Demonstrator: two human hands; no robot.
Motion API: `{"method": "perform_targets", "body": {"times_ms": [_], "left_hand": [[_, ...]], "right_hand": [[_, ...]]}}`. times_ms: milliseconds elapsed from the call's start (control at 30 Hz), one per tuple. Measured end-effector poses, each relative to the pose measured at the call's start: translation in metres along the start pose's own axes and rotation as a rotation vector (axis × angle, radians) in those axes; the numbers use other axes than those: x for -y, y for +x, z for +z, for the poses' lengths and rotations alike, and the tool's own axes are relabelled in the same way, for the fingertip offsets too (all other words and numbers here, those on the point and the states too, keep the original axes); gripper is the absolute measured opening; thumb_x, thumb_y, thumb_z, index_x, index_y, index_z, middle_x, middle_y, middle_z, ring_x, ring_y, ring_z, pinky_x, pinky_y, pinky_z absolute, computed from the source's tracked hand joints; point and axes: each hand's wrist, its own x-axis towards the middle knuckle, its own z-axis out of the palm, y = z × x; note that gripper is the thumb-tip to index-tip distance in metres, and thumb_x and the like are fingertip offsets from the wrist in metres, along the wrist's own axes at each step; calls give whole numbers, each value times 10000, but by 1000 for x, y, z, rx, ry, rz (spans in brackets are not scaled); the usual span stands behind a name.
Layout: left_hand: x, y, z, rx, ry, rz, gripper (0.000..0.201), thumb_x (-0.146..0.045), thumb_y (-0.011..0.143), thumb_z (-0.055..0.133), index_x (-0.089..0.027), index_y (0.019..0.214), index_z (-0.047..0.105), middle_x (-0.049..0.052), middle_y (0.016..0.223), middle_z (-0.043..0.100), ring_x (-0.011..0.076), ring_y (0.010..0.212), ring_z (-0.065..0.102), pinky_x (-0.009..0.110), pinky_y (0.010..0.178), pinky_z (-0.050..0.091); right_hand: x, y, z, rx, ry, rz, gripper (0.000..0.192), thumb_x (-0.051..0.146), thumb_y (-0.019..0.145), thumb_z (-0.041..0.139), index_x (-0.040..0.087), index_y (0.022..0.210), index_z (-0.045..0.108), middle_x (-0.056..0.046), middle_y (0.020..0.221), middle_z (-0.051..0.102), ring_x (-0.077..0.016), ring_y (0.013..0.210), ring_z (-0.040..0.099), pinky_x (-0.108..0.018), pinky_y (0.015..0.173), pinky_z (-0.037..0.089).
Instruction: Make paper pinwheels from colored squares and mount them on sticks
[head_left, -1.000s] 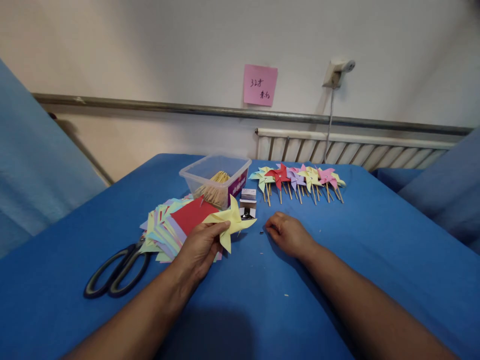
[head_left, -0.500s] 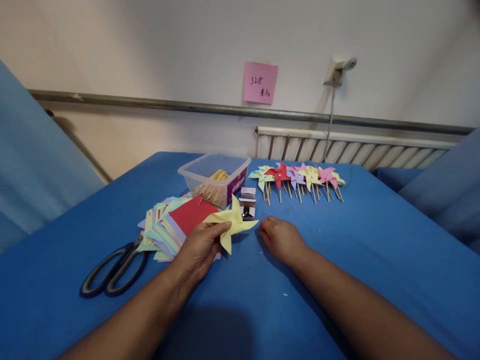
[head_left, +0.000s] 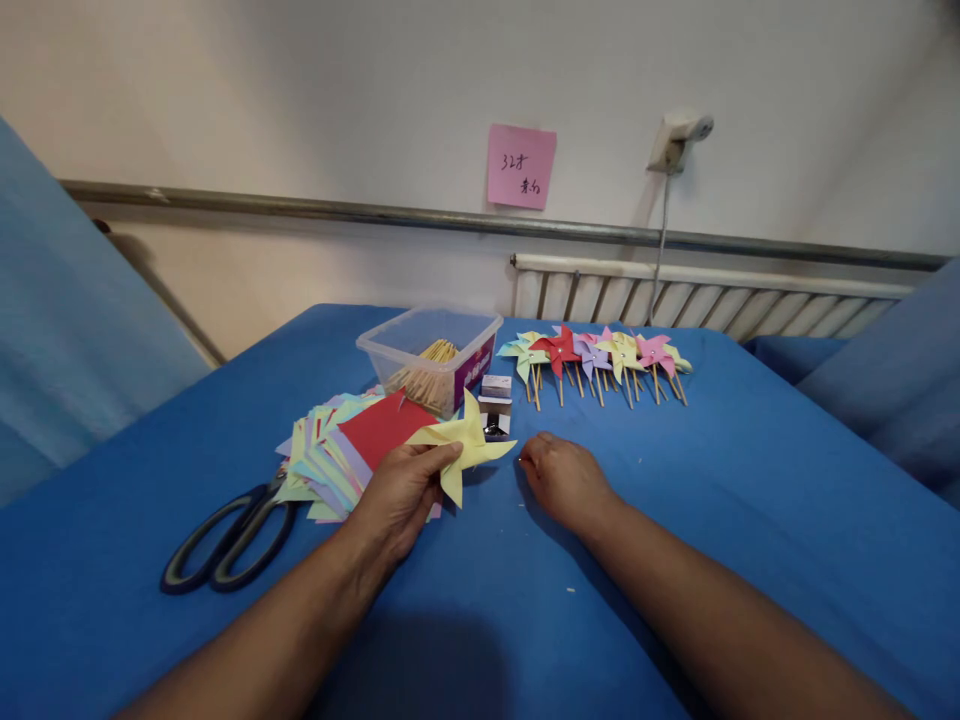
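Two hands rest low over the blue tabletop (head_left: 675, 520). The left hand (head_left: 397, 495) pinches a yellow paper pinwheel (head_left: 465, 440) by one of its points, thumb on top and fingers under it, so the pinwheel sits just above the tabletop, beside a pile of colored paper squares (head_left: 341, 450). The right hand (head_left: 566, 480) lies curled on the tabletop just right of the pinwheel, its fingertips pressed close together as if on something tiny, but what it is cannot be told. The pinwheel may flop open, because only one point is held and the folds look loose. A very small piece could also slip from the right hand and get lost on the cloth. Black scissors (head_left: 225, 545) lie near the left arm, and a sleeve or elbow could bump them. A clear plastic box (head_left: 431, 355) stands behind the paper pile with thin wooden sticks (head_left: 431, 375) inside, and it has no lid on. A little white box (head_left: 495, 395) stands just beside it; what it holds is too small to see. Finished pinwheels on sticks (head_left: 592, 360) lie in a row farther back.
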Motion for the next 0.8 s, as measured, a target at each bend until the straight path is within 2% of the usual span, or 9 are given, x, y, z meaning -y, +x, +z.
{"method": "perform_targets", "body": {"times_ms": [133,233,300,433,800], "left_hand": [[-1,-1,1,-9,10,-6,170,-235,655,737,-87,679,657,60,558,631,128,422,538,226,384,368],[-1,-2,2,6,-1,-9,177,-239,663,733,-82,712,668,83,613,660,152,477,581,238,427,423],[-1,-2,3,23,-12,-1,168,-235,671,729,-86,722,671,75,614,657,162,516,598,250,475,461],[-1,-3,3,8,-1,13,149,-226,675,725,-93,700,665,47,570,627,135,469,556,233,433,428],[-3,-6,7,-37,11,51,156,-207,634,741,-94,719,677,35,548,628,115,430,540,209,397,400]], "right_hand": [[1,0,0,1,2,-2,190,243,905,456,180,864,631,-86,884,658,-196,780,606,-289,635,361],[0,1,0,0,1,6,188,251,902,464,176,864,632,-89,881,661,-200,783,608,-292,638,364],[-1,1,2,-7,4,11,185,240,898,464,176,860,634,-88,878,665,-200,788,608,-291,644,364],[-7,3,4,-18,78,38,133,224,854,512,192,857,641,-70,891,680,-197,815,610,-282,655,362],[-14,4,8,5,222,98,100,226,811,564,203,794,659,-32,781,689,-163,690,591,-262,602,341]]}}
